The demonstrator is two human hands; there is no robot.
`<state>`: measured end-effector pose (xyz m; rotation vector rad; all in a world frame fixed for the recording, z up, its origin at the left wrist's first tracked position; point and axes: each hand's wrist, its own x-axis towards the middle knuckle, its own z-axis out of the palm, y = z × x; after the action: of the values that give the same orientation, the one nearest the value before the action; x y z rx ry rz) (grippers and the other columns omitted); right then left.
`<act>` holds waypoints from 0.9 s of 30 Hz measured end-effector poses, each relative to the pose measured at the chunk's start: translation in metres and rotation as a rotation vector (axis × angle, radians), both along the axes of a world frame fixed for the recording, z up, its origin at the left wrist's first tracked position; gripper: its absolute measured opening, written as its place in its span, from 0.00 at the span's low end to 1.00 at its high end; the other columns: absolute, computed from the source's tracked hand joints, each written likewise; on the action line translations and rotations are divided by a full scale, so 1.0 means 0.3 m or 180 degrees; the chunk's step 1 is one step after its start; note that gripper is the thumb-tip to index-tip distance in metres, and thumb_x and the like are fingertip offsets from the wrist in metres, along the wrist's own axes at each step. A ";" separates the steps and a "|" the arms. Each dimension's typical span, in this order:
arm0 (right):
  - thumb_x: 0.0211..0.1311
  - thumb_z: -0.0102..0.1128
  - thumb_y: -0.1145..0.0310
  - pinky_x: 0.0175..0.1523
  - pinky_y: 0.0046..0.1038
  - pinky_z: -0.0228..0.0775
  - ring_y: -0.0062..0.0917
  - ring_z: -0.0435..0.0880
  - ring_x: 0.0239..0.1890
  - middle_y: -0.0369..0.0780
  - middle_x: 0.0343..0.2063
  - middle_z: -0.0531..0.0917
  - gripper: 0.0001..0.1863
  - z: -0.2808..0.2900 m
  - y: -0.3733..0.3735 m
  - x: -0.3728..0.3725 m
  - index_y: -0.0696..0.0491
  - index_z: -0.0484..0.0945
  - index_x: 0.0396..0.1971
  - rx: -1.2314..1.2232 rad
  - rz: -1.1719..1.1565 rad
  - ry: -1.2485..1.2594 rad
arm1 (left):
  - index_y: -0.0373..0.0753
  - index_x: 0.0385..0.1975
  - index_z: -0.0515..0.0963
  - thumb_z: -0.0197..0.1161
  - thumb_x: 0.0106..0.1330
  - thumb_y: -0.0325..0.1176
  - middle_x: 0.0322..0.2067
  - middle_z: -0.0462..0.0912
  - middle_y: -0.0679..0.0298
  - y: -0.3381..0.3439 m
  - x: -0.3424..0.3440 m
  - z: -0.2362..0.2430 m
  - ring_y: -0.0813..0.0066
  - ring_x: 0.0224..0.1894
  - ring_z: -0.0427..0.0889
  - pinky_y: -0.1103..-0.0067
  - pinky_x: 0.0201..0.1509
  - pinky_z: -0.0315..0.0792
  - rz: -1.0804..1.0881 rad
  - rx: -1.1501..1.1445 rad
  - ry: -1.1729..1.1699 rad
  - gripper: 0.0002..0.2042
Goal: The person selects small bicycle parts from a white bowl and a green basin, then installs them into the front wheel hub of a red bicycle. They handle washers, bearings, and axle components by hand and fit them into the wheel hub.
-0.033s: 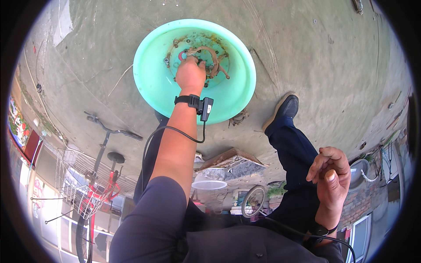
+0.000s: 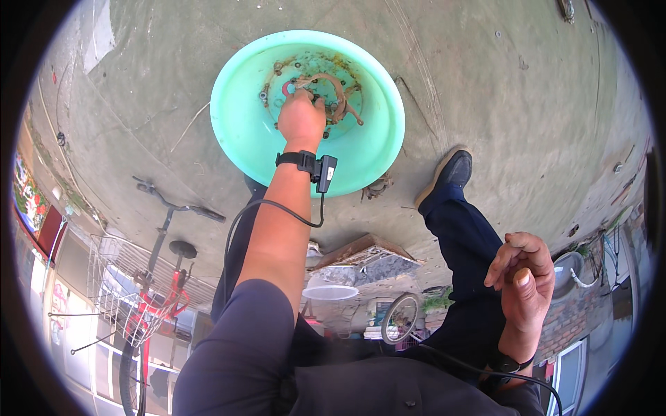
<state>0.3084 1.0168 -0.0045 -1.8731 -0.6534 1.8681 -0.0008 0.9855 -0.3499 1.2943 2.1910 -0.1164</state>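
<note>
A mint-green plastic basin (image 2: 243,132) holds several small metal rings or nuts (image 2: 263,96), a red ring (image 2: 286,88) and a twisted brown strip (image 2: 340,97), with grimy residue on its bottom. My left hand (image 2: 300,119) reaches into it, fingers curled down beside the red ring and the strip; what they hold is hidden. A black wrist strap with a small device and cable (image 2: 325,173) is on that wrist. My right hand (image 2: 524,284) is raised at the lower right, palm up, fingers loosely bent and apart, holding nothing.
My shoe (image 2: 454,168) rests on the concrete floor (image 2: 520,104) right of the basin. A red bicycle with a wire basket (image 2: 146,291) stands lower left. Behind me are a wooden board (image 2: 364,249), a white tub (image 2: 329,293), a wheel (image 2: 399,319) and a grey round container (image 2: 569,270).
</note>
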 end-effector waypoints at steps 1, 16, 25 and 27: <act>0.62 0.67 0.50 0.29 0.15 0.63 0.18 0.80 0.27 0.38 0.27 0.81 0.32 0.000 0.003 -0.002 0.63 0.74 0.53 -0.0007 -0.0004 -0.0011 | 0.39 0.35 0.81 0.70 0.59 0.41 0.34 0.85 0.56 -0.005 -0.002 0.001 0.56 0.37 0.84 0.65 0.40 0.77 -0.0036 0.0025 0.0007 0.13; 0.62 0.68 0.51 0.28 0.15 0.63 0.18 0.80 0.26 0.37 0.27 0.81 0.31 -0.006 0.002 -0.024 0.63 0.74 0.53 -0.0032 0.0045 -0.0005 | 0.42 0.46 0.78 0.65 0.59 0.28 0.39 0.81 0.57 0.059 -0.149 -0.006 0.54 0.39 0.83 0.64 0.44 0.77 -0.0181 0.0717 -0.0223 0.14; 0.62 0.67 0.51 0.28 0.15 0.63 0.18 0.80 0.26 0.37 0.27 0.81 0.31 -0.009 0.005 -0.037 0.63 0.74 0.53 -0.0056 0.0062 -0.0009 | 0.41 0.41 0.79 0.66 0.61 0.31 0.41 0.82 0.56 0.081 -0.208 -0.003 0.52 0.39 0.83 0.63 0.40 0.78 -0.0434 0.0327 -0.0434 0.10; 0.63 0.67 0.52 0.28 0.15 0.63 0.18 0.80 0.26 0.37 0.27 0.81 0.31 -0.012 0.005 -0.044 0.63 0.74 0.53 -0.0064 0.0062 -0.0005 | 0.39 0.42 0.79 0.66 0.62 0.32 0.42 0.83 0.56 0.067 -0.219 0.013 0.57 0.38 0.84 0.67 0.38 0.78 0.0100 0.0228 -0.0718 0.10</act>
<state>0.2951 1.0182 -0.0080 -1.8876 -0.6581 1.8924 -0.0666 1.0057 -0.3461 1.2461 2.0374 0.1163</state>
